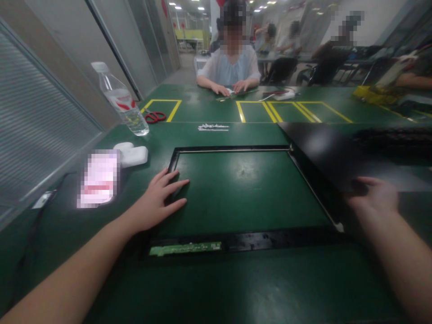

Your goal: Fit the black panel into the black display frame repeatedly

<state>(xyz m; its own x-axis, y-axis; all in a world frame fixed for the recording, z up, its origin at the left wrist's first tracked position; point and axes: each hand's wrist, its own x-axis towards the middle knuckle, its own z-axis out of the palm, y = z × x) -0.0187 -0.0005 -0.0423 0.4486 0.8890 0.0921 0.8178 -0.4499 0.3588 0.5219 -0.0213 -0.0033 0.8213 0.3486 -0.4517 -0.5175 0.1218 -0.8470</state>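
A thin black rectangular frame (263,241), like a screen bezel, lies flat on the green table. A narrow green circuit board (185,248) sits in its near side, at the left. My left hand (160,198) rests with spread fingers over the frame's left side. To the right, a dark flat panel (324,155) slants beside the frame, its left edge overlapping the frame's far right corner. My right hand (374,198) is curled at the panel's near left corner, thumb on top, gripping it; some fingers are blurred.
A water bottle (123,105), red-handled scissors (155,117), a white case (135,156) and a lit phone (98,177) are at the left. Small white strips (213,128) lie beyond the frame. Across the table sits a person (231,65), both hands on the tabletop.
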